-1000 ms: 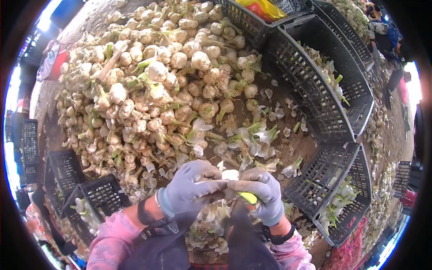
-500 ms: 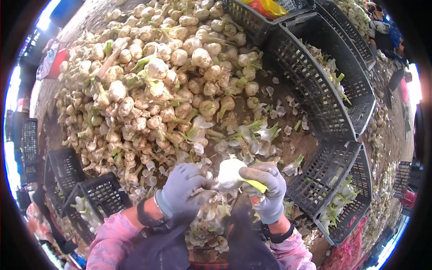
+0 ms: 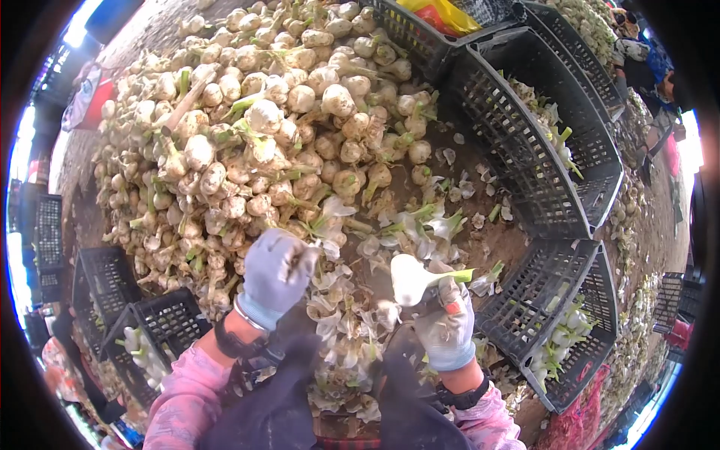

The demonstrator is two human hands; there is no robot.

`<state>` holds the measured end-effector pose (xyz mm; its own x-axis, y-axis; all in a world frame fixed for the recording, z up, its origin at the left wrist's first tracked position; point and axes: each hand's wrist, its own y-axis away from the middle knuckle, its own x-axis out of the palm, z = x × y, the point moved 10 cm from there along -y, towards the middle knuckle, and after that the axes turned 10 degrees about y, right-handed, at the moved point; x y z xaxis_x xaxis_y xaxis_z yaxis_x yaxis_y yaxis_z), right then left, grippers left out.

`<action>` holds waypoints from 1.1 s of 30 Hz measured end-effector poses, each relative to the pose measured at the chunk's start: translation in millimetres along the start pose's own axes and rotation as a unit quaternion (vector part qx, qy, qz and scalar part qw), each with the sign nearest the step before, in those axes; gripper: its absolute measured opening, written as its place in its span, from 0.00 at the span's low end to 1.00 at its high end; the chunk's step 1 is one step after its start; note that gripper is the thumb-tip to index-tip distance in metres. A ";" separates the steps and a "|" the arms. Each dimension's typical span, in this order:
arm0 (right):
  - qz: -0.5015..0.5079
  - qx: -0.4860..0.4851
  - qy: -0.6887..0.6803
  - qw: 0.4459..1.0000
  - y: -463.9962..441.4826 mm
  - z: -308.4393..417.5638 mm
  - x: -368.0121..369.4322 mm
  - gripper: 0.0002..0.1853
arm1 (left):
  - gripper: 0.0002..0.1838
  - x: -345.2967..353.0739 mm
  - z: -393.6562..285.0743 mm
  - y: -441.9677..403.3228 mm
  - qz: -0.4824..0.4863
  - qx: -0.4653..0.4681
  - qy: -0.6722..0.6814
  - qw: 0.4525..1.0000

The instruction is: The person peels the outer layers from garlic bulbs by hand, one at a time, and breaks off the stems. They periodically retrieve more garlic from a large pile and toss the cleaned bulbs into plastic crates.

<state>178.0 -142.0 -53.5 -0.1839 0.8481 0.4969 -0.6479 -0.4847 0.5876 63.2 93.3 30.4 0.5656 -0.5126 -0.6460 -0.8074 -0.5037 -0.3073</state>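
Note:
My right hand (image 3: 446,322), in a grey glove, grips a white peeled garlic bulb (image 3: 409,280) by its green stem, which points right. My left hand (image 3: 277,266), gloved too, is apart from the bulb at the lower edge of the garlic pile (image 3: 247,135). Its fingers are curled together, and what they hold, if anything, is too small to name. Loose white skins (image 3: 345,315) lie on the ground between my hands and below them.
Black crates (image 3: 525,142) stand at the upper right. Another crate (image 3: 540,300) with trimmed garlic is at the lower right, and more crates (image 3: 172,322) stand at the lower left. A person (image 3: 649,67) is at the far upper right.
My left hand has moved up and left, away from the bulb. The bulb in my right hand now shows in full, with its stem turned to the right.

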 end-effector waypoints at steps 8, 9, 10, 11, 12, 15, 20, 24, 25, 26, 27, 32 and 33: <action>0.079 -0.010 0.163 0.983 8.1 -2.2 37.8 0.16 | 0.11 51.5 -49.5 17.3 0.150 -0.019 0.217 0.964; 0.089 -0.030 0.197 0.976 8.6 1.3 41.0 0.17 | 0.09 52.7 -47.6 16.7 0.151 -0.026 0.245 0.957; 0.100 -0.050 0.231 0.967 9.5 4.1 44.3 0.17 | 0.06 53.6 -45.5 16.2 0.151 -0.032 0.273 0.950; 0.109 -0.130 0.320 0.932 9.0 14.1 47.2 0.16 | 0.03 51.5 -45.5 14.8 0.146 -0.014 0.282 0.948; 0.139 -0.160 0.349 0.913 6.7 16.7 52.6 0.16 | 0.02 53.2 -41.0 16.2 0.166 -0.039 0.304 0.937; 0.171 -0.122 0.362 0.908 2.4 14.6 58.7 0.15 | 0.02 57.5 -29.4 22.5 0.210 -0.126 0.392 0.887; 0.101 0.087 0.124 0.983 9.9 -24.7 45.5 0.17 | 0.06 74.8 4.8 58.5 0.152 -0.338 0.560 0.741; 0.052 0.192 -0.015 0.980 14.3 -44.8 41.3 0.14 | 0.07 75.4 9.6 64.2 0.126 -0.366 0.583 0.715; 0.048 0.216 -0.075 0.972 10.1 -50.6 39.4 0.13 | 0.07 74.0 7.5 61.5 0.129 -0.359 0.588 0.713; 0.045 0.237 -0.134 0.961 3.8 -56.9 36.3 0.11 | 0.07 68.7 -0.9 53.2 0.113 -0.331 0.646 0.679; 0.030 0.228 -0.259 0.938 -10.6 -54.1 31.6 0.11 | 0.07 59.8 -11.2 42.9 0.096 -0.301 0.700 0.641; -0.022 0.218 -0.105 0.970 -1.8 -53.1 18.3 0.10 | 0.12 32.2 -23.6 10.8 0.135 -0.015 0.113 0.984; -0.022 0.202 -0.081 0.976 -1.5 -53.7 16.4 0.10 | 0.24 28.8 -24.5 7.1 0.101 -0.046 0.028 0.993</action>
<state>136.2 -115.9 -80.5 -0.0222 0.8411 0.5405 -0.3013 -0.5211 0.7985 77.9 57.9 26.7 0.4037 -0.6464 -0.6474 -0.8885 -0.4458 -0.1089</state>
